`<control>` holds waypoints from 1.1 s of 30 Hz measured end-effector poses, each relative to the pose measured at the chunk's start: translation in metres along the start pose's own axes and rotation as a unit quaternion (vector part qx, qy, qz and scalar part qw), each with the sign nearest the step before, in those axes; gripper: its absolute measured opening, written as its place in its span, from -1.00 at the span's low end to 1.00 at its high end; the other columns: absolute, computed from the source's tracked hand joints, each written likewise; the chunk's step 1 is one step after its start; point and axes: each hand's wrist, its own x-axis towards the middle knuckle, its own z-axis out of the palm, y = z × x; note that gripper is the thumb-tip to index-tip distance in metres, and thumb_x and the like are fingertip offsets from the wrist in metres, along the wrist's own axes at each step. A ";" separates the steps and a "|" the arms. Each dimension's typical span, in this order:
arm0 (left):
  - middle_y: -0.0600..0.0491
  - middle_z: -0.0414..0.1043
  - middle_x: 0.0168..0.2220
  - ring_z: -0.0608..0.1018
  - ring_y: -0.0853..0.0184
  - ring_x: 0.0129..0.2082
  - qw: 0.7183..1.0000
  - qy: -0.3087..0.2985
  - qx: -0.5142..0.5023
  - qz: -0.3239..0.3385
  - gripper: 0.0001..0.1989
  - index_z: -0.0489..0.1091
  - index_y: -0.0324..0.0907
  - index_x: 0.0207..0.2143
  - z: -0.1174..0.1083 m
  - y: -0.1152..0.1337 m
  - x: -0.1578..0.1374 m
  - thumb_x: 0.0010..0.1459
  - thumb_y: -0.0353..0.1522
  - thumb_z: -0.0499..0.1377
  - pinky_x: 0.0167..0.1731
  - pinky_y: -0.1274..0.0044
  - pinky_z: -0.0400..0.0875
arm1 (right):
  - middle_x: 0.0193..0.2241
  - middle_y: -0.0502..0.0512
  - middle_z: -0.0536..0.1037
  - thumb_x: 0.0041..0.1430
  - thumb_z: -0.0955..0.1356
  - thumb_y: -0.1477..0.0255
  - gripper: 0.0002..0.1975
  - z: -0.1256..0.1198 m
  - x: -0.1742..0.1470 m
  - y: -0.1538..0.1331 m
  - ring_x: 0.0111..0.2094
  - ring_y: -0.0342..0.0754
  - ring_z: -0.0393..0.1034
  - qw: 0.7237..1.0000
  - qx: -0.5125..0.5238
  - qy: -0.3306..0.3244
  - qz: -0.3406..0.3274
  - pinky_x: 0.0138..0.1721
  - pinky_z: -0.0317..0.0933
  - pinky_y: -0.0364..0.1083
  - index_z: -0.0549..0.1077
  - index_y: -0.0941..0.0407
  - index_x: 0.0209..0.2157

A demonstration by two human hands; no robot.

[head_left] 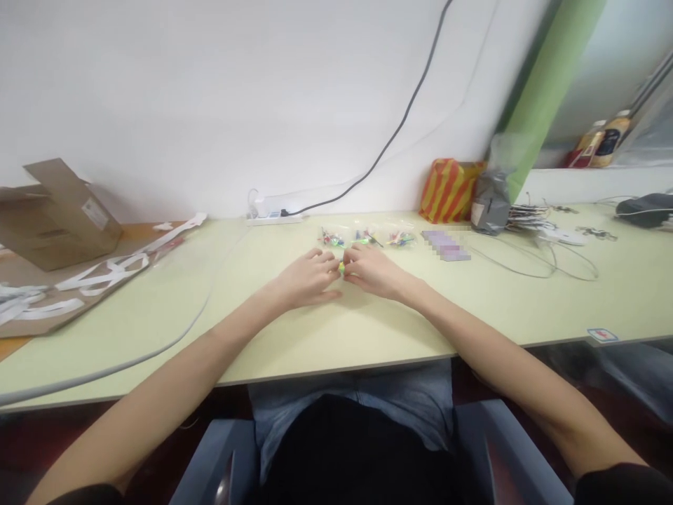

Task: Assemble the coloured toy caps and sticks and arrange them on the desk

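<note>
Between my two hands, low over the table, is a small yellow-green piece (341, 267); fingers cover most of it and its kind cannot be made out. My left hand (311, 279) has its fingers curled against the piece from the left, the thumb low near the tabletop. From the right, my right hand (374, 271) closes its bent fingers on the same piece. Just beyond my hands lie three clear plastic bags of small coloured parts: a left bag (331, 239), a middle bag (366, 237) and a right bag (400, 238).
A power strip (274, 219) with a black cable (392, 140) sits by the wall. Leftward are a cardboard box (68, 221), white straps (116, 273) and a grey cable (158, 349). Rightward stand a striped bag (446, 191), a grey pouch (490, 203) and purple paper slips (446, 245).
</note>
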 end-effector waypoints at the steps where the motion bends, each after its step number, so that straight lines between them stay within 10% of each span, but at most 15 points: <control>1: -0.11 0.47 -0.26 0.44 0.07 -0.11 1.000 0.004 0.011 -0.002 -0.85 0.51 -0.15 -0.32 0.002 -0.001 0.001 0.28 -0.37 0.14 -0.05 0.27 0.23 | -0.24 0.23 0.49 0.33 0.33 0.49 -0.83 0.001 -0.001 -0.001 -0.11 0.11 0.26 0.999 -0.033 0.001 -0.010 -0.12 0.06 0.02 0.57 0.19 -0.30; 17: -0.05 0.38 -0.44 0.42 0.23 -0.42 0.996 0.007 0.090 0.002 -0.72 0.42 -0.13 -0.37 -0.002 -0.015 -0.055 0.36 -0.47 -0.01 -0.38 0.40 0.17 | -0.33 0.26 0.54 0.36 0.21 0.60 -0.80 0.011 -0.016 -0.005 -0.26 0.07 0.34 0.985 -0.152 -0.062 -0.055 -0.25 0.03 0.01 0.47 0.21 -0.16; 22: -0.06 0.51 -0.25 0.51 0.19 -0.25 0.984 0.137 0.034 -0.104 -0.79 0.54 -0.07 -0.21 -0.029 -0.020 -0.048 0.35 -0.28 0.10 -0.25 0.39 0.31 | -0.36 0.21 0.54 0.46 0.15 0.40 -0.68 0.006 0.005 -0.002 -0.33 0.02 0.35 0.997 -0.062 0.050 0.018 -0.26 0.01 -0.02 0.47 0.16 -0.26; 28: -0.06 0.60 -0.25 0.60 0.18 -0.21 0.841 0.311 -0.338 -0.286 -0.70 0.59 -0.17 -0.29 -0.023 -0.023 -0.036 0.23 -0.13 0.23 -0.16 0.41 0.45 | -0.24 0.19 0.57 0.44 0.18 0.36 -0.71 0.023 0.013 0.004 -0.27 0.02 0.42 0.983 0.072 0.101 0.135 -0.24 0.10 -0.08 0.35 0.13 0.08; 33: -0.07 0.58 -0.35 0.58 0.27 -0.47 0.718 0.300 -0.489 -0.393 -0.60 0.50 -0.23 -0.36 0.019 -0.030 -0.040 0.08 -0.05 0.32 -0.49 0.53 0.40 | -0.17 0.18 0.53 0.39 0.27 0.38 -0.65 0.039 -0.001 0.010 -0.15 0.03 0.41 0.980 0.171 0.031 0.097 -0.09 0.20 -0.03 0.30 0.12 0.16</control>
